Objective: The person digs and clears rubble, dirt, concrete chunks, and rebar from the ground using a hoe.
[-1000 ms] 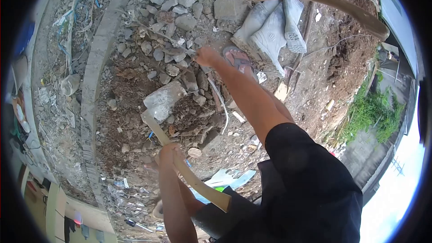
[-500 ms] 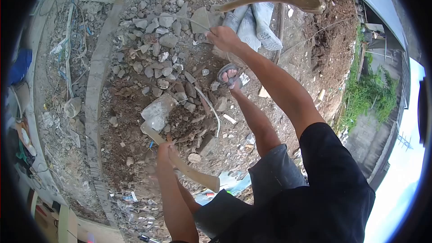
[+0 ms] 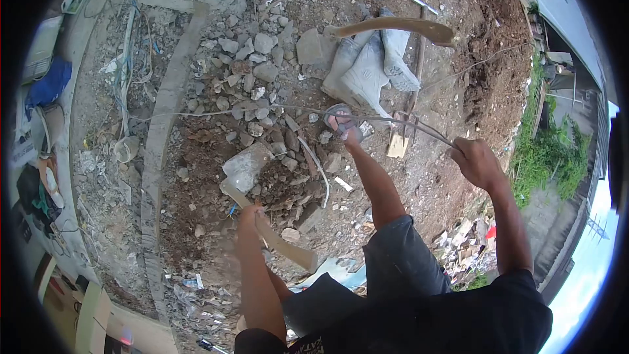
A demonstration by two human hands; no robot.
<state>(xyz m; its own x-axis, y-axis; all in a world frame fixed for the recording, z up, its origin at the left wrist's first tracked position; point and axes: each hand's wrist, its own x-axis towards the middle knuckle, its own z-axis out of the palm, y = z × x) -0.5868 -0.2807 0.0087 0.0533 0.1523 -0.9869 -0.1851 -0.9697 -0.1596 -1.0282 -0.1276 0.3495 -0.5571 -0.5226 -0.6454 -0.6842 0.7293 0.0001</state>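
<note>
My left hand (image 3: 252,216) is wrapped around the curved wooden handle of a hoe (image 3: 285,246), close to its broad grey blade resting on the dug soil. Out to the right, my right hand (image 3: 478,160) is closed on a thin cable (image 3: 367,117). From that fist the cable runs leftward above the rubble, past my sandalled foot (image 3: 344,121), toward the concrete strip. The fingers of both hands are partly hidden by their grip.
Broken stones (image 3: 262,59) lie heaped beyond the hoe. Grey rubber boots (image 3: 367,72) and a second hoe (image 3: 400,25) lie farther out, beside a long-handled tool (image 3: 416,72). A concrete strip (image 3: 154,157) runs along the left; green plants (image 3: 550,157) grow at right.
My right hand has swung from near the boots out to the right and closer to my body, drawing the cable across the view. My left hand stays on the hoe handle.
</note>
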